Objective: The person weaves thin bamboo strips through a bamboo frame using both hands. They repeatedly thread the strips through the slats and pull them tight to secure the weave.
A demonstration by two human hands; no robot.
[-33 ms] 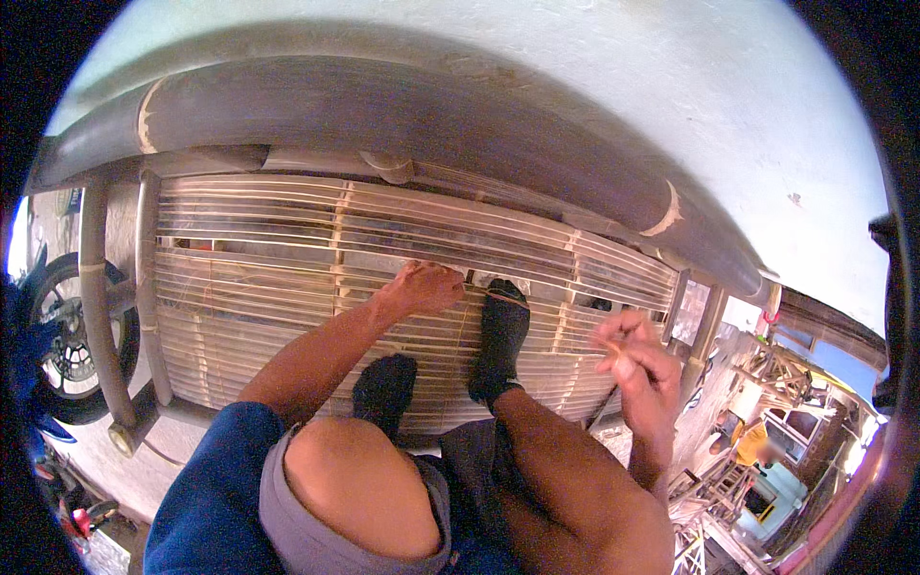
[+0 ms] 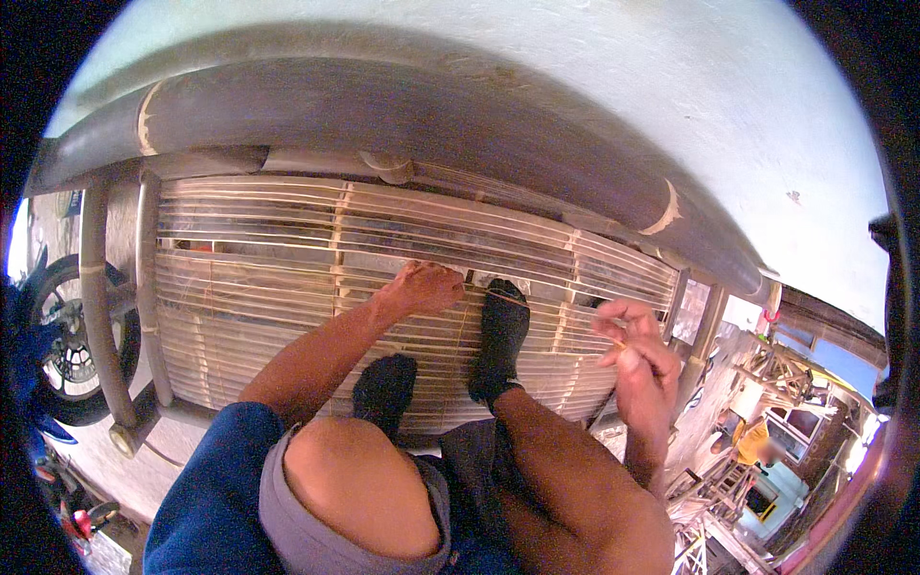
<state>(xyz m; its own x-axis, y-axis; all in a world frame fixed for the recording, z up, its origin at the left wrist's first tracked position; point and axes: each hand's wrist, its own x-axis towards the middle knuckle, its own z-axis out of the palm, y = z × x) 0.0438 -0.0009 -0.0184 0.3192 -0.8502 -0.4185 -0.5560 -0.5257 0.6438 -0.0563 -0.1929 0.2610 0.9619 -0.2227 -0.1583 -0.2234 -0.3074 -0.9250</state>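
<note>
Slatted bamboo panel pale tan (darker streaks); socks black; sleeve blue; shorts grey.
</note>
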